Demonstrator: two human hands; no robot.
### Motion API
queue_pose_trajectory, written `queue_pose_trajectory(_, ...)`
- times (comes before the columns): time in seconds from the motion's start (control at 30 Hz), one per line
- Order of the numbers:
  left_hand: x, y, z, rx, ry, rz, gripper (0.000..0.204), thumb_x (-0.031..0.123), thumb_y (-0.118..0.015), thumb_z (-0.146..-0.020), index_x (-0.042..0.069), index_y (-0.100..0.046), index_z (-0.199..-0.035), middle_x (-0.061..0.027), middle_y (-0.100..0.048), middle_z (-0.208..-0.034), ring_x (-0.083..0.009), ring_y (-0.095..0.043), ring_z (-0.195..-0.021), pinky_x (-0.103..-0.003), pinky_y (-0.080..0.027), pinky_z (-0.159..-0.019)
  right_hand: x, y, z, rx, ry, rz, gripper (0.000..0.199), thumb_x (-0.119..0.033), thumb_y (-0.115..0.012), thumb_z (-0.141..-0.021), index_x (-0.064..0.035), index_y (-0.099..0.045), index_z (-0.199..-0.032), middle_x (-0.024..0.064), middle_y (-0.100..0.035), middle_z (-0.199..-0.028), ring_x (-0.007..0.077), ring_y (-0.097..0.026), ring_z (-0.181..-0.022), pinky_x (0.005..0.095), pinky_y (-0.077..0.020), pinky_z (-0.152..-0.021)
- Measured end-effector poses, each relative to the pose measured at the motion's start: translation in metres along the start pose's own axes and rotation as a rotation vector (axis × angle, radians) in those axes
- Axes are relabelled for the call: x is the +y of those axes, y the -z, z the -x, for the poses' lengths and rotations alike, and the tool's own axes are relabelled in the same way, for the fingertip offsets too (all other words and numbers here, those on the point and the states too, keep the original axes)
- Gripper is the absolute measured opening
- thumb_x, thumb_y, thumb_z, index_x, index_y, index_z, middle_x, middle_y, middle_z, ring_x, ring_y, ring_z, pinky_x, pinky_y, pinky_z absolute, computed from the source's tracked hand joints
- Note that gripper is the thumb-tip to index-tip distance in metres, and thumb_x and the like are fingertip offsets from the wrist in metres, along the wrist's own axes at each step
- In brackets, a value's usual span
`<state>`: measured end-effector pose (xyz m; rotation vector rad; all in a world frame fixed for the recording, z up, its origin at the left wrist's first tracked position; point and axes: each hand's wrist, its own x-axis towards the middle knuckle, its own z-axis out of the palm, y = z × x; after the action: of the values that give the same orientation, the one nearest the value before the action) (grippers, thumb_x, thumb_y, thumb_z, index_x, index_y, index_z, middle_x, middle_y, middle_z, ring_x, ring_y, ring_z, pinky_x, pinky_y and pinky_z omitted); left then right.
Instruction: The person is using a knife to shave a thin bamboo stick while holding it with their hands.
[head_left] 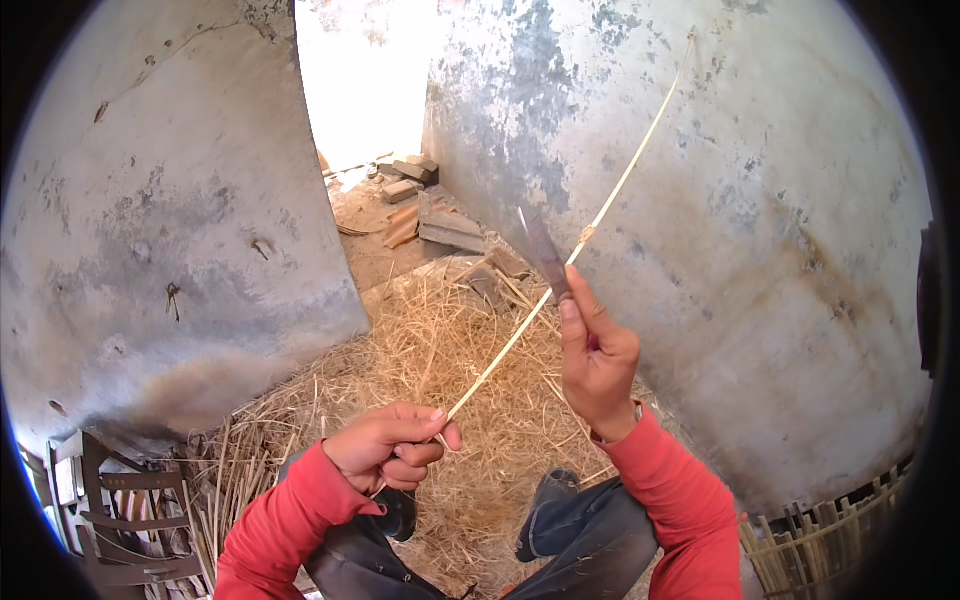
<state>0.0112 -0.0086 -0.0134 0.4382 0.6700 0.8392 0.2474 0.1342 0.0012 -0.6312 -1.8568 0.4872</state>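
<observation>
A long, pale, thin strip (pixel 640 150), like split bamboo or cane, slants from my lap up toward the wall at the right. Its lower part is pinched between the thumb and fingers of my left hand (pixel 392 442), and a short end shows below that hand. My right hand (pixel 603 352) grips a dark, flat knife (pixel 543 250) between thumb and fingers, blade pointing up and left. The blade crosses the strip close to my right fingertips; whether it cuts in, I cannot tell. Just above the blade, a small lump or curl of shavings (pixel 586 236) sits on the strip.
Loose straw-like shavings (pixel 450 345) cover the floor between my legs. Long strips (pixel 215 500) lie at the left beside a dark wooden chair (pixel 140 520). Bricks and broken tiles (pixel 445 225) stand near the bright doorway (pixel 365 80). A slatted bamboo piece (pixel 830 540) is at lower right, by the stained wall (pixel 780 280).
</observation>
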Motion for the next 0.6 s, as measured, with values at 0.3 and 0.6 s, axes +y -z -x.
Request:
queue_pose_trajectory(0.3, 0.003, 0.003, 0.003, -0.063, -0.061, -0.011, 0.033, 0.031, -0.046, -0.117, 0.002, -0.063, -0.114, 0.0081, -0.034, -0.064, -0.0031, -0.023, -0.047, -0.023, -0.020, -0.043, -0.017, -0.015, 0.013, -0.143, -0.006, -0.224, 0.043, -0.006, -0.068, -0.102, -0.0026, -0.066, -0.144, 0.0085, -0.072, -0.073, 0.0065, -0.058, -0.054, 0.0266, -0.0445, -0.050)
queue_pose_trajectory(0.6, 0.002, 0.003, -0.002, -0.063, -0.271, -0.003, 0.033, 0.030, -0.046, -0.117, 0.003, -0.064, -0.112, 0.0067, -0.035, -0.064, -0.0041, -0.026, -0.048, -0.023, -0.022, -0.044, -0.045, -0.020, 0.021, -0.036, -0.201, -0.594, 0.050, -0.013, -0.063, -0.107, -0.0023, -0.053, -0.155, 0.0012, -0.073, -0.085, 0.0018, -0.050, -0.055, 0.0219, -0.0392, -0.049)
